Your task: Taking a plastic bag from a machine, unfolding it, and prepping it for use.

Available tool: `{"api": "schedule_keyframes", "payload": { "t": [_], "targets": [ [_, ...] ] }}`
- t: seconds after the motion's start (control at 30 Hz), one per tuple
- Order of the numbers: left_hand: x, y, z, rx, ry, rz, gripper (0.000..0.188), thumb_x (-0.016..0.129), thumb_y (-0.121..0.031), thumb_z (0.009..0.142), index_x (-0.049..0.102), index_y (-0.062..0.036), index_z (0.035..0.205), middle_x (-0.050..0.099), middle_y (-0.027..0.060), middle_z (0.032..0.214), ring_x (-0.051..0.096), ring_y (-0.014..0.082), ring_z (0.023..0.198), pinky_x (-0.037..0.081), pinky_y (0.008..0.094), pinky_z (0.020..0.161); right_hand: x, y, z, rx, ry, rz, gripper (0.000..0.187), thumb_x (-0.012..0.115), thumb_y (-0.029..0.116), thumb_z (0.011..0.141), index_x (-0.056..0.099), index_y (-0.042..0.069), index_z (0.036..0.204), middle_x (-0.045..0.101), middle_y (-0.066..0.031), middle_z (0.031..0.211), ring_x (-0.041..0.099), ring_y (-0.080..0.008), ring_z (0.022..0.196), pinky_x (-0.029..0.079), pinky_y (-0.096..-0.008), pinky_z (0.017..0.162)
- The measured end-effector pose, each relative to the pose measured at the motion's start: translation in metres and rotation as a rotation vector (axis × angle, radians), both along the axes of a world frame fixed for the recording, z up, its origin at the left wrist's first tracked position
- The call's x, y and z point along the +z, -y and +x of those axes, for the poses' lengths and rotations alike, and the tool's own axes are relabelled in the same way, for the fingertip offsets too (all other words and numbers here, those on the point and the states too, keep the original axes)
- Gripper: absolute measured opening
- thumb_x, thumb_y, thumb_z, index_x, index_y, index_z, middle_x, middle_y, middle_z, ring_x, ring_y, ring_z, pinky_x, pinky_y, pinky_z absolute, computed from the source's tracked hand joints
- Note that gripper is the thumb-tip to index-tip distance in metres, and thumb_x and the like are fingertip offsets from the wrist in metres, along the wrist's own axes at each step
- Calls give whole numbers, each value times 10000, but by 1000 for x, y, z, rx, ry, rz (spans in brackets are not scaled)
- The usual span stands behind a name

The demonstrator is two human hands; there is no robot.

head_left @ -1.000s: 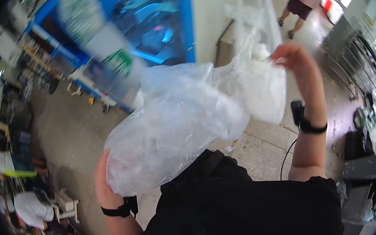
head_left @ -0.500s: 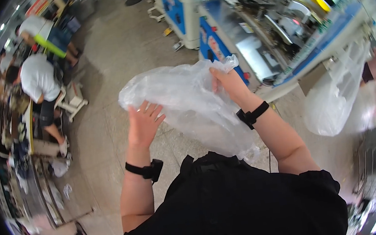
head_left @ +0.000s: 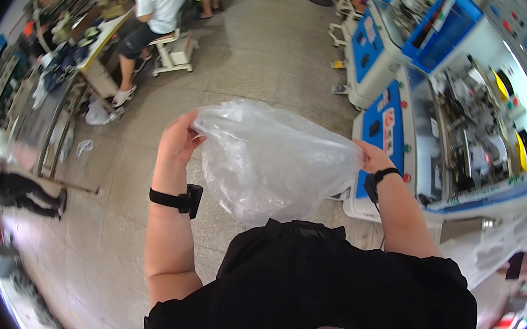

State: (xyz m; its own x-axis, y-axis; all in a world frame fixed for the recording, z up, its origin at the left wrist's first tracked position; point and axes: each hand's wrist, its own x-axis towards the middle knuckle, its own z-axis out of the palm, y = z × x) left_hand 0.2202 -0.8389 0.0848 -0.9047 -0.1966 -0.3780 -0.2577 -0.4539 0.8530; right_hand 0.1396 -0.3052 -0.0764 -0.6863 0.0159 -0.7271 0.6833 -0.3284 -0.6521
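Note:
A large, crumpled translucent plastic bag (head_left: 270, 164) stretches between my two hands in front of my body, above the floor. My left hand (head_left: 179, 137) pinches its upper left edge, with the fingers closed on the film. At the opposite corner my right hand (head_left: 374, 155) grips the gathered plastic between thumb and fingers. The bag's lower side hangs loose near my waist. A black band with a small device circles each of my wrists.
To the right stand blue-and-white machines (head_left: 380, 128) with an open working area. Another translucent bag (head_left: 490, 246) hangs at the lower right. At the upper left, a person in white (head_left: 161, 7) sits on a wheeled stool (head_left: 174, 52) by a cluttered workbench (head_left: 100, 43).
My left hand was spread open beside the bag and has closed on its edge. Both hands have moved apart, stretching the bag. My view has turned, so machines and workers appear shifted.

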Motion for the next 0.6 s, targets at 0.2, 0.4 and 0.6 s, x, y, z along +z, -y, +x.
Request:
{"api": "schedule_keyframes", "payload": {
  "t": [0.2, 0.4, 0.6],
  "targets": [
    [23, 7, 21, -58, -107, -311, 226, 622, -362, 902, 631, -137, 893, 612, -50, 872, 543, 82, 826, 434, 285, 761, 33, 21, -27, 422, 146, -91, 481, 655, 468, 863, 613, 51, 1099, 680, -98, 1042, 667, -234, 877, 554, -407, 729],
    [49, -10, 39, -48, -159, -503, 244, 608, -363, 907, 579, -159, 776, 552, -76, 785, 499, 62, 785, 411, 274, 741, 113, 57, -54, 1383, 170, 1397, 719, 653, 624, 770, 626, 0, 1126, 689, -152, 1027, 661, -315, 965, 519, -433, 806],
    [63, -40, 49, -79, -109, -668, 302, 601, -337, 924, 490, -156, 709, 511, -87, 756, 461, 44, 740, 408, 256, 689, 168, 180, -43, 889, -1228, 943, 378, 600, 380, 899, 654, 26, 1019, 698, -114, 921, 668, -244, 791, 516, -359, 687]
  ]
}}
